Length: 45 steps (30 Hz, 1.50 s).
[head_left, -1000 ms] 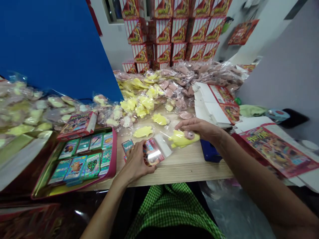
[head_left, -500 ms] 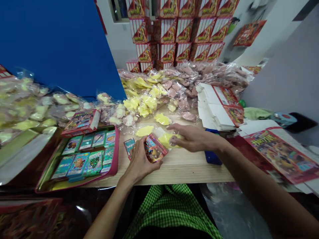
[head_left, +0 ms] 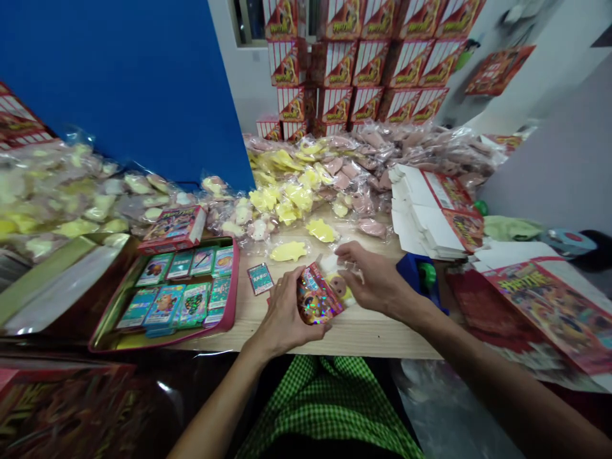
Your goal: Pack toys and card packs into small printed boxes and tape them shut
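From my remote head view, I log the work at the front of the surface. Current step: a foil packet is being handled mid-surface, between both hands.

Left hand: closed on the packet, fingers wrapped round its near side.

Right hand: half open, fingers spread and curled downward, at a clear bag holding a yellow toy with a pink head. The packet partly overlaps the toy. The fingers appear to touch the bag, but I cannot tell whether they grip it.

Relative to the packet:
- A small card lies just left.
- A tray of cards, pink-rimmed, lies further left.
- A loose yellow squishy lies just beyond.
- Heaped bagged toys lie further beyond.
- A blue object lies right.
- Flat box blanks lie beyond that.
- Stacked red boxes rise well behind.
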### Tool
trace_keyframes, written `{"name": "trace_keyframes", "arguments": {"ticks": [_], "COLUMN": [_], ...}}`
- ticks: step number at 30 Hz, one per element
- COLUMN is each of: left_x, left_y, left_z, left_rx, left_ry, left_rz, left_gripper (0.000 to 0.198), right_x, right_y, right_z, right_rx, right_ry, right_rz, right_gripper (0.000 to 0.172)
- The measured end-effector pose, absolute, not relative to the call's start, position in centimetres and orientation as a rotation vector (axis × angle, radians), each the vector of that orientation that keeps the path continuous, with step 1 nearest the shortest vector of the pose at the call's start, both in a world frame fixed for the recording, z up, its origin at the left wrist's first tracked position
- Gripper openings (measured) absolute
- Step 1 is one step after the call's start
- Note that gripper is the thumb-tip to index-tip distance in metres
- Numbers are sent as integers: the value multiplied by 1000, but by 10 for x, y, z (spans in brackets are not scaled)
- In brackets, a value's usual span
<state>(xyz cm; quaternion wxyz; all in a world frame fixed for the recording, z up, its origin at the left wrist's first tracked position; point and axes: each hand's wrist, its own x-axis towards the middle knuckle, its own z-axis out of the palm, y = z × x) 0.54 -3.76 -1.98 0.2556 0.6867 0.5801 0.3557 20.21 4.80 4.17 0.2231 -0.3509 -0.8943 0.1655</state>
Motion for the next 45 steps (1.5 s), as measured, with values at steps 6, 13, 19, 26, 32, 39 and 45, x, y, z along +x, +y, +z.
{"name": "trace_keyframes", "arguments": {"ticks": [6, 13, 19, 26, 32, 39, 45], "left_x": [30, 42, -79, -180, -180, -181, -173], "left_y": [-39, -15, -30, -84, -91, -103, -108], "left_z": [-17, -4, 14, 19, -7, -5, 0], "left_rx": [1709, 1604, 1686, 1646, 1661, 1633, 1611], "left_ry": [1506, 1635, 2231, 2330, 2323, 2419, 2524], "left_rz": [1009, 870, 664, 243, 115, 85, 116], "left_gripper": [113, 118, 24, 51, 50, 41, 44], "right_x": [216, 237, 162, 43, 34, 42, 39], "right_y": [43, 69, 63, 55, 61, 54, 33], "right_z": [50, 50, 29, -19, -36, -38, -47], "right_rx": [-639, -810, -737, -519, -319, -353, -377], "right_ry": [-2561, -2608, -2877, -3206, -3267, -3237, -3138], "right_rz": [178, -107, 80, 92, -55, -112, -205], "right_gripper": [20, 27, 31, 63, 44, 35, 38]}}
